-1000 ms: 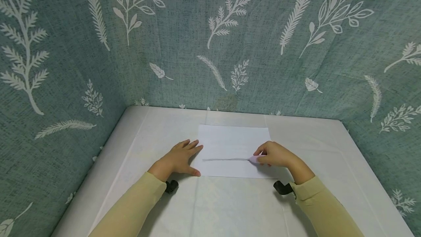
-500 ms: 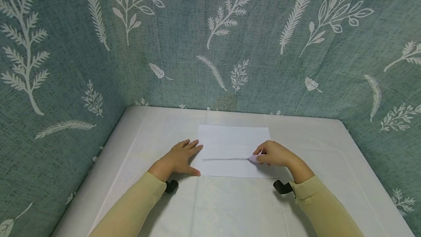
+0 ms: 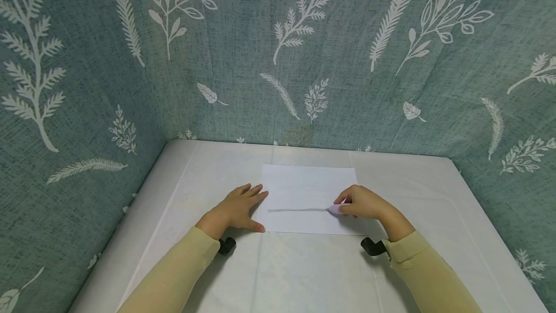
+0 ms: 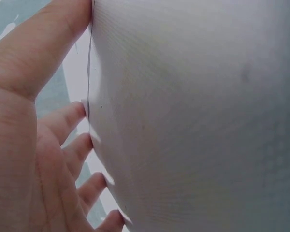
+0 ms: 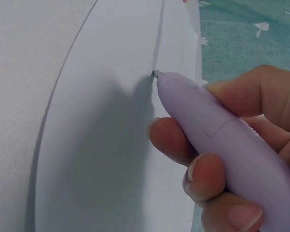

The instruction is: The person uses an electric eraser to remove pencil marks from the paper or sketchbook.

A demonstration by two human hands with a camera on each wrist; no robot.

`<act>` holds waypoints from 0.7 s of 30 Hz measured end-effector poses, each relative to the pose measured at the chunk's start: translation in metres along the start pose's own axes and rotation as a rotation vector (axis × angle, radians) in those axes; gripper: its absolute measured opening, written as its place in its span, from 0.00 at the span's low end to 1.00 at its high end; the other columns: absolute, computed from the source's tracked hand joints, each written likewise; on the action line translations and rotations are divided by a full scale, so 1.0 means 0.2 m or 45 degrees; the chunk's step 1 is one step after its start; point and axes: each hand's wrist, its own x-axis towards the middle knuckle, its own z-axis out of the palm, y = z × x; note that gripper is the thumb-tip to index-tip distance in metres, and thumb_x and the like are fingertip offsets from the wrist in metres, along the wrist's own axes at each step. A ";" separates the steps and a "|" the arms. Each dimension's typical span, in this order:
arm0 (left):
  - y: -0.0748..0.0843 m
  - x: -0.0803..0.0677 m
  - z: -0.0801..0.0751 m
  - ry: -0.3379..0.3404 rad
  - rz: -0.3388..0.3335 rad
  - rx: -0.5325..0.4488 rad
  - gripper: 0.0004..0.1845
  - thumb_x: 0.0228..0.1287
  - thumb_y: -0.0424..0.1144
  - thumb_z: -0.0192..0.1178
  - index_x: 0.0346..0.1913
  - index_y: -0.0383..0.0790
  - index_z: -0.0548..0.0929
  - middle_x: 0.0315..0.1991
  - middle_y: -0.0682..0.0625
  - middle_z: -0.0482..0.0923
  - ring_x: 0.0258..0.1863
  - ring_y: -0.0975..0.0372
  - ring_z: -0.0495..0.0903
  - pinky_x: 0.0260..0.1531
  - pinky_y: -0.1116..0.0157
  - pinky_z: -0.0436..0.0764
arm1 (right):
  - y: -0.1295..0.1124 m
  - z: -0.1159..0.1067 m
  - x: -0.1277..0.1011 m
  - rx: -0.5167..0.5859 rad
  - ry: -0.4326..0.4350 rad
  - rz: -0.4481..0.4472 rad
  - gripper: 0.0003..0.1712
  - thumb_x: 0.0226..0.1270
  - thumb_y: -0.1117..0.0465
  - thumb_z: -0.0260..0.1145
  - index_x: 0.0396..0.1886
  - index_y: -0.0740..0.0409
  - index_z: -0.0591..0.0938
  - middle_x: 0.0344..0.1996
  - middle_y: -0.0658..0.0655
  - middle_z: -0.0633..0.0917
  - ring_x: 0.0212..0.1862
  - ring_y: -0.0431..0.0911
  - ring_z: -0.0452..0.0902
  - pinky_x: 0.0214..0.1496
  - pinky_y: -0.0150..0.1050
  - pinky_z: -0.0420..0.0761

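A sheet of white paper [image 3: 308, 182] lies on the white-covered table, with a grey line [image 3: 297, 210] running across its lower part. My left hand [image 3: 236, 209] rests flat with spread fingers at the paper's left edge; the left wrist view shows its fingertips touching the surface. My right hand [image 3: 365, 203] grips a thick lavender pen-shaped tool [image 5: 198, 111] between thumb and fingers. Its small grey tip [image 5: 158, 74] meets the paper at the right end of the line. The rear of the tool is hidden by the hand.
A white cloth [image 3: 312, 274] covers the table. Teal fabric [image 3: 243, 62] with white leaf prints stands behind and along both sides. Dark wrist cameras [image 3: 373, 248] sit below both cuffs.
Barely anything differs: the left hand stays put, and the right hand with the lavender tool keeps almost the same place at the line's right end.
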 end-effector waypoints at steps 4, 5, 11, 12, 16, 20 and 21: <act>0.00 0.00 0.00 0.000 -0.008 0.004 0.58 0.48 0.68 0.71 0.80 0.52 0.57 0.81 0.50 0.47 0.79 0.46 0.44 0.74 0.44 0.50 | -0.01 0.00 0.00 0.014 -0.006 -0.011 0.12 0.66 0.61 0.69 0.46 0.60 0.89 0.21 0.53 0.83 0.20 0.41 0.74 0.23 0.37 0.74; 0.00 0.00 0.00 0.005 -0.006 0.003 0.58 0.48 0.68 0.71 0.80 0.52 0.58 0.81 0.50 0.47 0.79 0.45 0.45 0.74 0.44 0.50 | -0.01 0.00 0.00 0.021 -0.013 -0.014 0.11 0.66 0.61 0.69 0.45 0.60 0.89 0.21 0.52 0.83 0.20 0.41 0.73 0.23 0.37 0.74; 0.00 0.00 0.01 0.014 -0.011 -0.008 0.57 0.48 0.68 0.72 0.79 0.52 0.58 0.81 0.50 0.48 0.78 0.45 0.45 0.74 0.43 0.50 | -0.01 0.00 0.00 0.028 -0.026 -0.010 0.11 0.66 0.62 0.69 0.46 0.61 0.89 0.23 0.51 0.85 0.20 0.41 0.73 0.23 0.36 0.74; 0.00 0.00 0.01 0.014 -0.012 -0.008 0.57 0.48 0.68 0.72 0.79 0.52 0.58 0.81 0.50 0.48 0.78 0.45 0.45 0.74 0.43 0.50 | -0.01 0.00 0.00 0.024 -0.020 -0.009 0.12 0.66 0.62 0.68 0.46 0.61 0.89 0.23 0.51 0.86 0.20 0.41 0.73 0.23 0.36 0.74; 0.00 0.00 0.00 0.007 -0.012 0.002 0.57 0.49 0.68 0.71 0.80 0.52 0.58 0.81 0.50 0.48 0.79 0.45 0.45 0.74 0.44 0.50 | 0.00 0.00 0.01 0.033 -0.017 -0.022 0.12 0.66 0.62 0.68 0.46 0.61 0.89 0.23 0.51 0.85 0.20 0.41 0.73 0.23 0.36 0.74; 0.00 0.00 0.00 0.006 -0.006 -0.006 0.57 0.49 0.68 0.71 0.79 0.51 0.58 0.81 0.49 0.48 0.78 0.45 0.45 0.74 0.44 0.49 | 0.01 0.00 0.02 0.034 -0.042 -0.054 0.12 0.66 0.62 0.69 0.46 0.62 0.89 0.22 0.52 0.85 0.19 0.41 0.73 0.23 0.37 0.75; 0.00 0.00 0.00 0.008 -0.002 -0.008 0.57 0.49 0.67 0.71 0.79 0.51 0.58 0.81 0.49 0.48 0.78 0.45 0.45 0.74 0.44 0.49 | 0.01 0.00 0.02 0.027 -0.038 -0.047 0.12 0.66 0.62 0.69 0.46 0.61 0.89 0.23 0.51 0.85 0.19 0.41 0.74 0.23 0.38 0.75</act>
